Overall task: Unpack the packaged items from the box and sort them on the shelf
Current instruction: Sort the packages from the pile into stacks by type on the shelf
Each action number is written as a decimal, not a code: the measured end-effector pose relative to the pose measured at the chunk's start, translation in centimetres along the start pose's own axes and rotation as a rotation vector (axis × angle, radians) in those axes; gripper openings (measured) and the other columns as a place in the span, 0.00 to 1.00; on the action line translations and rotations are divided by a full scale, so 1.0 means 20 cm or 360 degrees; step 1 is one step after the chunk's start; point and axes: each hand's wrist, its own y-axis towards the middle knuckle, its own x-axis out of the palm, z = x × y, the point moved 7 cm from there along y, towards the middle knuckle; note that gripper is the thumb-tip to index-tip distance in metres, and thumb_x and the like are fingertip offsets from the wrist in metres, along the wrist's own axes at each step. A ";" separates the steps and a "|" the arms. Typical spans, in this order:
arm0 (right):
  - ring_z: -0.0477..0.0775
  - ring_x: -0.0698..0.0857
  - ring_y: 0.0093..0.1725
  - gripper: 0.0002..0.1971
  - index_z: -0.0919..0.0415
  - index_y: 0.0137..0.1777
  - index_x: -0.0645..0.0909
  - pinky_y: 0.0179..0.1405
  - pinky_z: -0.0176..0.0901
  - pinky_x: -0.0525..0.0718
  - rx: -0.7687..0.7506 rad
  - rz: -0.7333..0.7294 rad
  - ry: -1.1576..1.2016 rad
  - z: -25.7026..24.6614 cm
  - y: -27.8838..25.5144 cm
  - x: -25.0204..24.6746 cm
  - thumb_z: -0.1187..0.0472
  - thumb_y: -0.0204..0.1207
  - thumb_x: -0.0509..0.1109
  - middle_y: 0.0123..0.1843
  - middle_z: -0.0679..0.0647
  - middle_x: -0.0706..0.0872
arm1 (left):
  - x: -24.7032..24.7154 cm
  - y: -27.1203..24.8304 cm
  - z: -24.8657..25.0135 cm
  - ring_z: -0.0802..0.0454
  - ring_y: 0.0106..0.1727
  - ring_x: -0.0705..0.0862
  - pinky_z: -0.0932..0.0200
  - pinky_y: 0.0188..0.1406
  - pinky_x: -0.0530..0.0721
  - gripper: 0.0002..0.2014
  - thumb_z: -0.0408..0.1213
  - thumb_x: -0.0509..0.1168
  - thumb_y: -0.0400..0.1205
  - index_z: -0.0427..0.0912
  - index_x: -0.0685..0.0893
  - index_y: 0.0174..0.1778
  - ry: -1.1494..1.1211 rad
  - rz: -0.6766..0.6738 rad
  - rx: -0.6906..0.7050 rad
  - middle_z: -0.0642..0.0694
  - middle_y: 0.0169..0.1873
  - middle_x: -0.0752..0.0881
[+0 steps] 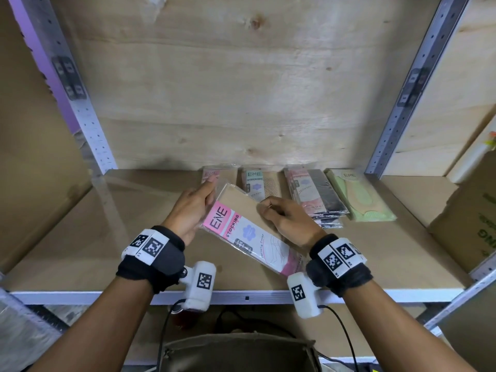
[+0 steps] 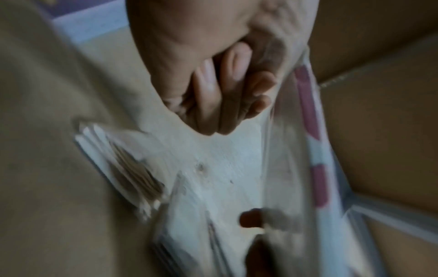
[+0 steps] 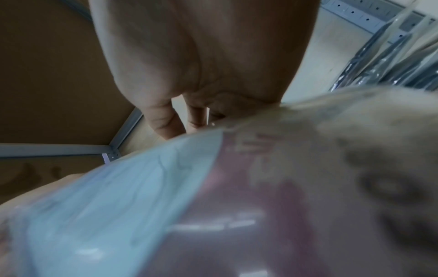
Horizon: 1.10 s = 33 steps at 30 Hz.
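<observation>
A flat stocking packet (image 1: pixel 241 226) with a pink label reading ENE STOCKING hangs tilted above the wooden shelf (image 1: pixel 107 237), and both hands hold it. My left hand (image 1: pixel 206 200) grips its left edge, fingers (image 2: pixel 213 93) curled against the clear wrapper (image 2: pixel 308 131). My right hand (image 1: pixel 268 210) curls over its right edge; the packet (image 3: pixel 237 206) fills the right wrist view below the right hand (image 3: pixel 189 116). At the back of the shelf lie a pink-labelled pile (image 1: pixel 214 174), a teal-labelled pile (image 1: pixel 257 183), a pink and black pile (image 1: pixel 314 200) and a green pile (image 1: pixel 359 194).
A cardboard box (image 1: pixel 472 218) with green print stands on the shelf at the right. Perforated metal uprights (image 1: pixel 88 124) frame the bay on both sides. Below the shelf's front rim (image 1: pixel 241 296) sits an open brown container (image 1: pixel 241 353). The left half of the shelf board is bare wood.
</observation>
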 end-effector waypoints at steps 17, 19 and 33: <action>0.54 0.75 0.34 0.07 0.61 0.43 0.80 0.34 0.41 0.74 0.0260 0.0280 0.0766 0.09 0.05 -0.06 0.62 0.84 0.68 0.35 0.59 0.77 | 0.09 -0.01 -0.05 0.49 0.32 0.85 0.56 0.34 0.82 0.43 0.76 0.46 0.80 0.38 0.88 0.55 -0.0709 -0.0101 -0.0272 0.41 0.38 0.90; 0.61 0.78 0.40 0.06 0.59 0.44 0.79 0.39 0.52 0.78 0.0330 0.0357 0.0923 0.09 0.05 -0.07 0.62 0.84 0.68 0.41 0.64 0.81 | 0.15 -0.04 -0.05 0.50 0.37 0.89 0.56 0.37 0.87 0.40 0.75 0.45 0.81 0.48 0.92 0.51 -0.0243 -0.0110 -0.0182 0.46 0.38 0.92; 0.62 0.86 0.55 0.21 0.52 0.50 0.76 0.65 0.62 0.79 0.0229 0.0628 -0.0213 0.04 0.04 -0.03 0.40 0.87 0.48 0.45 0.49 0.86 | 0.24 -0.11 0.00 0.46 0.41 0.82 0.52 0.39 0.75 0.30 0.56 0.48 0.91 0.39 0.87 0.43 0.0771 0.0411 0.0472 0.50 0.37 0.86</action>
